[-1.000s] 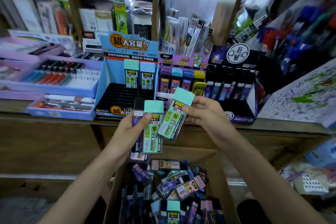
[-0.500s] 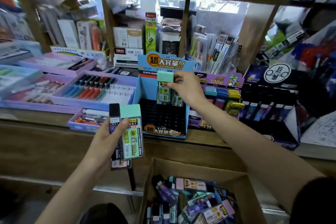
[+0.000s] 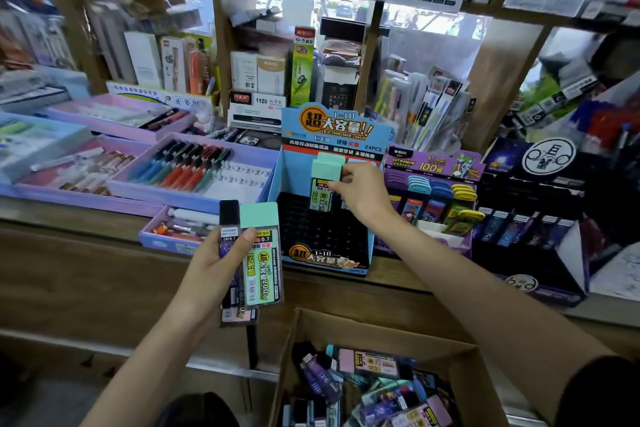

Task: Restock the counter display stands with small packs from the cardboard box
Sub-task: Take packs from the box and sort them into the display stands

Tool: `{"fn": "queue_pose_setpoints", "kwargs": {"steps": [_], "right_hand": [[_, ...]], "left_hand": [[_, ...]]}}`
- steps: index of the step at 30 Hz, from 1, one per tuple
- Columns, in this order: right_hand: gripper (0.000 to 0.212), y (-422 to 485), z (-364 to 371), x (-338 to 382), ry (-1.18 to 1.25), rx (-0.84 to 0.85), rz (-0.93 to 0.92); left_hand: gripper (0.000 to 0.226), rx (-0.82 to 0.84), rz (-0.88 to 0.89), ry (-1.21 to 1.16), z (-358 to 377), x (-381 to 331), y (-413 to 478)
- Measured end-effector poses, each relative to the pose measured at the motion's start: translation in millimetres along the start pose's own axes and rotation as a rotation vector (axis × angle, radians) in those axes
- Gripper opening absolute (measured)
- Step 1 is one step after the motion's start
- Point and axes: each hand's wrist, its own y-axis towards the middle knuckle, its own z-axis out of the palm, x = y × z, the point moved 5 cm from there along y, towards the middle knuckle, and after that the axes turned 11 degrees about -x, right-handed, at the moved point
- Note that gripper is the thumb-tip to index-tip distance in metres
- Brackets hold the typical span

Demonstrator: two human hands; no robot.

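- Gripping a mint-capped pack (image 3: 325, 184) by its cap between thumb and fingers, the right hand (image 3: 362, 192) holds it upright inside the blue display stand (image 3: 332, 135). The pack's lower end is at the back row of the black slotted tray (image 3: 322, 232); whether it is seated cannot be told.
- The left hand (image 3: 207, 274), lower and to the left, in front of the wooden counter (image 3: 86, 267), clasps a small stack of packs (image 3: 261, 263). Its thumb presses across the front one, with a black-capped pack (image 3: 228, 225) just beside.
- The cardboard box (image 3: 374, 326) stands open below the counter edge and holds loose mixed packs (image 3: 377, 388).
- A purple display stand (image 3: 433, 166) adjoins the blue one on the right; lilac pen trays (image 3: 194, 170) lie to its left.
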Motion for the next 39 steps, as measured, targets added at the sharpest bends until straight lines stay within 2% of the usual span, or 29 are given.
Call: {"fn": "queue_pose_setpoints", "kwargs": {"steps": [1, 3, 5, 8, 10, 12, 13, 16, 19, 21, 26, 29, 33, 39], "right_hand": [[0.017, 0.8, 0.8, 1.6, -0.096, -0.009, -0.041], [0.036, 2.1, 1.4, 3.6, -0.272, -0.006, -0.093], [0.049, 1.1, -2.6, 3.1, -0.344, -0.005, -0.089], [0.046, -7.0, -15.3, 11.2, -0.386, -0.033, -0.157], [0.034, -19.0, -20.7, 21.3, -0.133, 0.045, -0.113], [0.026, -36.7, -19.1, 33.3, 0.247, 0.244, 0.057], [0.021, -46.5, -15.9, 38.7, 0.351, 0.348, 0.111], [0.004, -67.9, -8.4, 47.6, 0.414, 0.486, 0.140], [0.006, -63.4, -14.5, 49.9, 0.460, 0.505, 0.186], [0.005, -48.1, -28.9, 53.5, 0.477, 0.471, 0.193], [0.015, 3.8, -68.8, 52.3, 0.508, 0.161, 0.145], [0.012, 10.1, -62.0, 37.5, 0.360, 0.052, 0.103], [0.021, 0.2, -37.9, 18.3, 0.210, 0.003, 0.053], [0.029, -0.9, -27.3, 18.8, 0.148, 0.012, -0.008]], "left_hand": [[0.030, -0.002, -0.002, -0.007, 1.0, -0.2, 0.0], [0.030, -0.005, -0.012, -0.016, 3.9, -0.9, -1.0], [0.029, 0.001, -0.009, -0.012, 7.9, -2.7, -2.9], [0.029, 0.008, 0.003, 0.002, 13.8, -7.6, -4.8], [0.026, 0.015, 0.014, 0.019, 18.4, -10.8, -5.2], [0.018, 0.030, 0.028, 0.032, 24.5, -13.8, -5.3], [0.015, 0.038, 0.030, 0.030, 28.0, -14.8, -5.5], [0.013, 0.075, 0.040, 0.028, 37.8, -18.0, -7.3], [0.019, 0.090, 0.047, 0.038, 40.5, -20.2, -8.8], [0.021, 0.084, 0.055, 0.063, 37.3, -22.2, -8.0], [0.020, 0.089, -0.028, -0.004, 26.6, -21.0, -4.0], [0.017, 0.079, -0.018, -0.001, 21.3, -21.1, -3.8], [0.018, 0.057, -0.026, -0.013, 15.9, -18.8, -3.0], [0.020, 0.044, -0.045, -0.027, 8.4, -14.2, -2.6]]}}
